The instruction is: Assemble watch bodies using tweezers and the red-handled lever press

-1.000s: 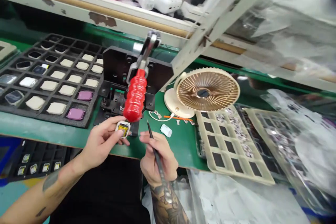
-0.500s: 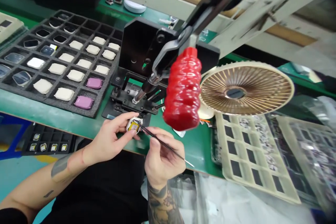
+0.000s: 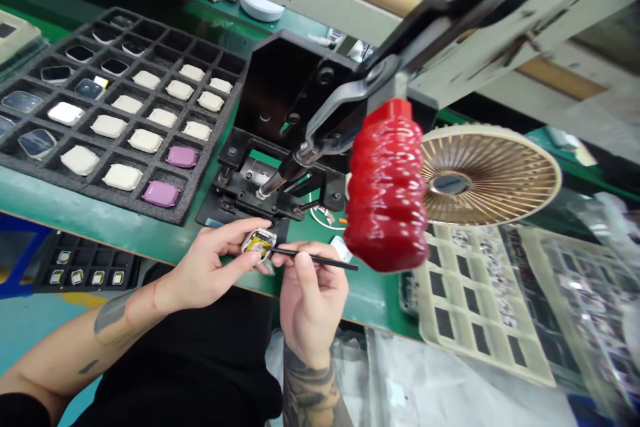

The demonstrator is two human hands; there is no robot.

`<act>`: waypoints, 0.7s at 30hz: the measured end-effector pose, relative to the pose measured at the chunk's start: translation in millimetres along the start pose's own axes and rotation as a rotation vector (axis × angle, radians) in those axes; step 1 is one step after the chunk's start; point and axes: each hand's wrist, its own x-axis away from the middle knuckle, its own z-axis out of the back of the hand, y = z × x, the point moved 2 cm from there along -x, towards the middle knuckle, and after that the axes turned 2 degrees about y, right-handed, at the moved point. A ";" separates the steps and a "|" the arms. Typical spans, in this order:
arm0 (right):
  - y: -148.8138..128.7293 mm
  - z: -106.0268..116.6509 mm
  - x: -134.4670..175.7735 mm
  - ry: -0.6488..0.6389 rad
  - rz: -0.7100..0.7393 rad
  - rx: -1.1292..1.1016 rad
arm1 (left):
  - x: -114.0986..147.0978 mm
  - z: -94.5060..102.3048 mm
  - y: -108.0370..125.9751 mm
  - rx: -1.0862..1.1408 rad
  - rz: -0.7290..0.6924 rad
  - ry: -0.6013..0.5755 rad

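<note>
My left hand (image 3: 213, 263) pinches a small white watch case (image 3: 259, 242) between thumb and fingers. The case faces up, and yellow and dark parts show inside it. In my right hand (image 3: 313, 303) is a thin black pair of tweezers (image 3: 325, 259), held between thumb and fingers. Its tip reaches the right rim of the watch case; whether it touches the parts inside I cannot tell. Just beyond both hands stands a black toggle press (image 3: 270, 193) with a red ribbed handle (image 3: 387, 193).
A dark foam tray (image 3: 193, 210) at the left holds cream and purple cases and glass pieces. Below it, a black tray (image 3: 95, 260) has several small units. A round fan (image 3: 500, 177) and a cream compartment tray (image 3: 493, 340) stand at the right, with plastic bags (image 3: 425, 380) below.
The tweezers have swung from a steep slant to nearly level, and my right hand has turned with them. My left hand still holds the watch case. The camera view has shifted slightly.
</note>
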 end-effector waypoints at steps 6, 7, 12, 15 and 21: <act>-13.1 15.7 11.2 -0.027 0.284 0.114 | -2.8 0.1 -1.5 0.087 0.042 0.048; -12.6 20.5 10.7 0.028 0.314 0.144 | -3.0 -0.2 -2.1 0.108 0.061 0.064; 1.9 30.7 2.7 0.126 0.249 0.192 | -2.7 -1.0 -1.0 0.132 0.091 0.101; 8.2 25.8 3.8 0.080 0.194 0.170 | -2.3 0.5 2.3 0.161 0.090 0.054; -33.0 62.5 -21.5 -0.125 0.167 0.021 | -3.4 3.8 3.1 0.166 0.190 0.070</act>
